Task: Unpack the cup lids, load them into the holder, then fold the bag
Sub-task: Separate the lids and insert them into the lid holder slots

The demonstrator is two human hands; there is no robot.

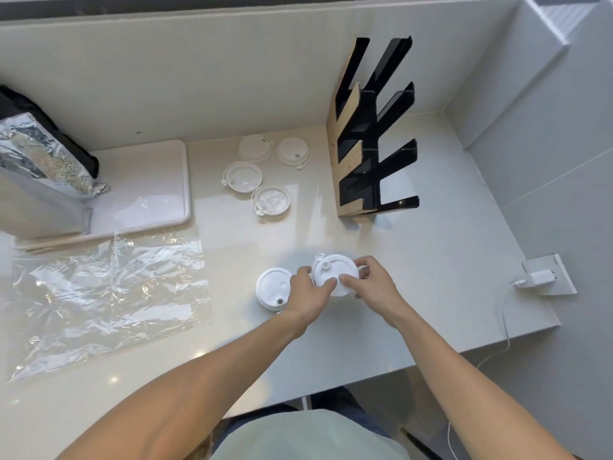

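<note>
Occlusions and frame cut-offs

Held lid (333, 272) partly covered by fingers of both hands; foil bag (39, 151) cut by left edge; white cable (504, 330) drops behind the table edge.

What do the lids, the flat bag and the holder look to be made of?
Lids: apparently thin moulded plastic, matte white; those lying upside down look translucent. Bag: clear, glossy plastic film, with crinkles and glare, and the counter showing through. Holder: pale, wood-like side panel with glossy black dividers, probably acrylic, judging by their reflections.
</note>
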